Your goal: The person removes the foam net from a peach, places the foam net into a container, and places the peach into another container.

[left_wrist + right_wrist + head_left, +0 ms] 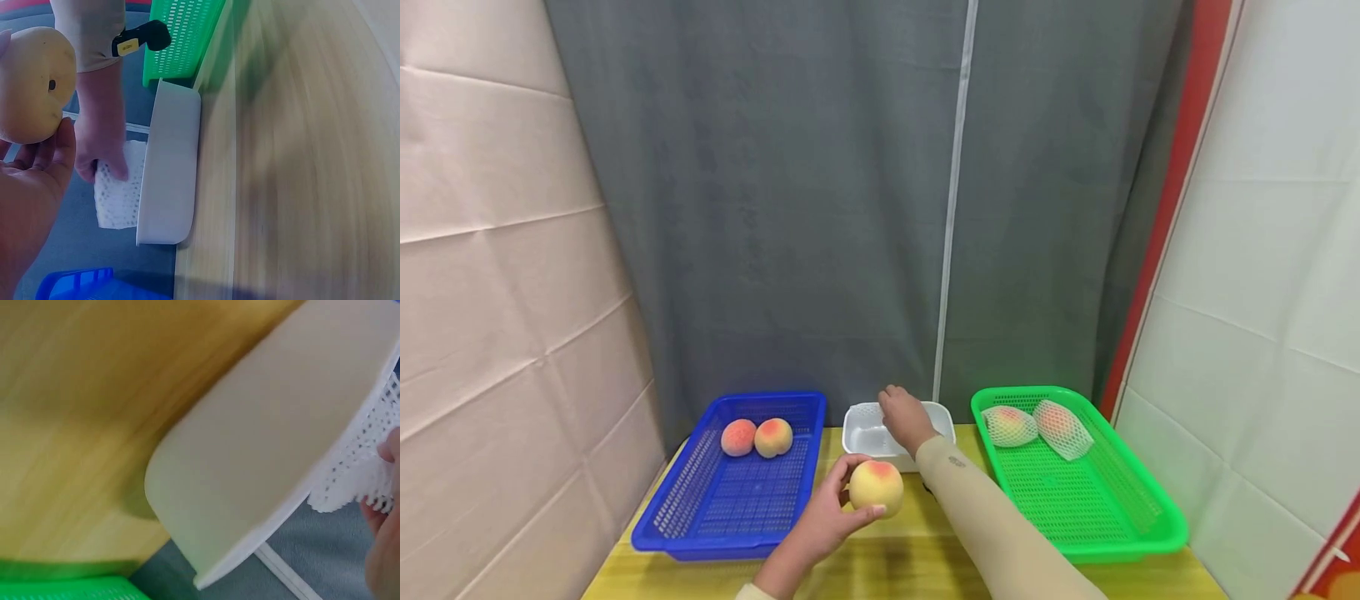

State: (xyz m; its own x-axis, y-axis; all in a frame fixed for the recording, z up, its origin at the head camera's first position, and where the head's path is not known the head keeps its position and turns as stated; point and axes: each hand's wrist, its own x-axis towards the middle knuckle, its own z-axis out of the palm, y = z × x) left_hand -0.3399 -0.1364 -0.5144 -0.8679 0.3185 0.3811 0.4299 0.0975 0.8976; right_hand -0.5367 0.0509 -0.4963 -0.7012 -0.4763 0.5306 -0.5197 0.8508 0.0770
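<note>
In the head view my left hand (820, 521) grips a yellow peach with a red blush (877, 490), fingers and thumb around its sides. The peach is held up in front of a white plastic container (891, 463). Over that container, my right hand (908, 419) pinches a white foam net sleeve (119, 197), best seen in the left wrist view. The sleeve hangs limp at the container's rim in the right wrist view, with part of it hidden behind the wall. Only some fingers of the right hand show there.
On the left, a blue basket (745, 496) holds two bare peaches (773, 437). The green basket (1075, 500) on the right has two peaches in foam nets (1010, 426). All stand on a wooden table (891, 575) before a grey curtain (790, 208).
</note>
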